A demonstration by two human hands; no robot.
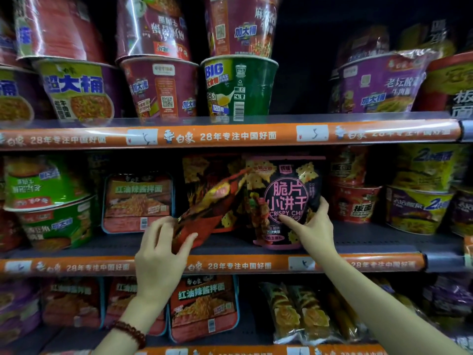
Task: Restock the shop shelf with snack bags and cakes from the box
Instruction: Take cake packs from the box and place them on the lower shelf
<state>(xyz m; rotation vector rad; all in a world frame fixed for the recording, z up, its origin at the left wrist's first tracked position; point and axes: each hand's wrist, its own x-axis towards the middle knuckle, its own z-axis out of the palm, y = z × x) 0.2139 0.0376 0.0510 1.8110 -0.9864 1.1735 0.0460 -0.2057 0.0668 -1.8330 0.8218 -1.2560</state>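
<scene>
- Two bare hands work at the middle shelf (371,242), centre of the frame, each on a snack bag.
- Left hand (160,254), lower centre-left: fingers and thumb curl round the lower end of a red-and-black snack bag (212,201). The bag is tilted, its top leaning up and to the right, its lower end just above the shelf's orange front rail (238,265).
- Right hand (313,230), centre-right: thumb and fingers pinch the lower right edge of a black-and-pink cracker bag (284,198) printed "CRISPY CHIP". This bag stands upright on the middle shelf, touching the tilted bag on its left.
- Behind the tilted bag, another bag of the same cracker pattern (202,170) stands further back; its details are dim.
- A beaded bracelet (130,331) sits on the left wrist, lower left.
- Middle shelf, left: green noodle bowls (48,201) stacked, and a red flat noodle tray (138,201). Right: red noodle bowls (355,203) and yellow-purple bowls (422,208).
- Upper shelf: large instant noodle cups, among them a green cup (240,88) marked "BIG".
- Lower shelf: red noodle trays (202,306) and clear-wrapped snack packs (299,313).
</scene>
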